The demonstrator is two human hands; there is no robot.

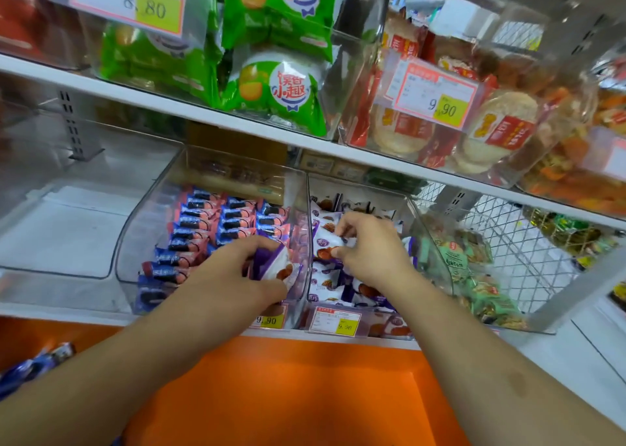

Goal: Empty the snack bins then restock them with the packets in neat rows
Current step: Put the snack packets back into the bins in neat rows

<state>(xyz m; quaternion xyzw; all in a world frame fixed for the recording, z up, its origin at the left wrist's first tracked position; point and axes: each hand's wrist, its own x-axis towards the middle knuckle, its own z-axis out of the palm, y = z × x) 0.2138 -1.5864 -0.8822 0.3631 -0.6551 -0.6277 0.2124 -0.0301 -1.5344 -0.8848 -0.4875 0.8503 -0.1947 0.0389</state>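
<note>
Two clear plastic bins stand side by side on the lower shelf. The left bin [142,239] holds blue and pink packets [203,223] in neat rows. The right bin [411,215] holds purple and white packets [327,278] lying loosely. My left hand [237,269] grips a small bunch of purple and white packets [274,264] in front of the wall between the two bins. My right hand [369,245] is inside the right bin and pinches one white packet [333,240] between fingers and thumb.
An empty clear bin [50,273] sits at the far left. A bin of green packets [474,276] stands on the right, wire mesh [508,242] behind it. The upper shelf [169,105] carries green bags and rice crackers. An orange panel [305,378] lies below.
</note>
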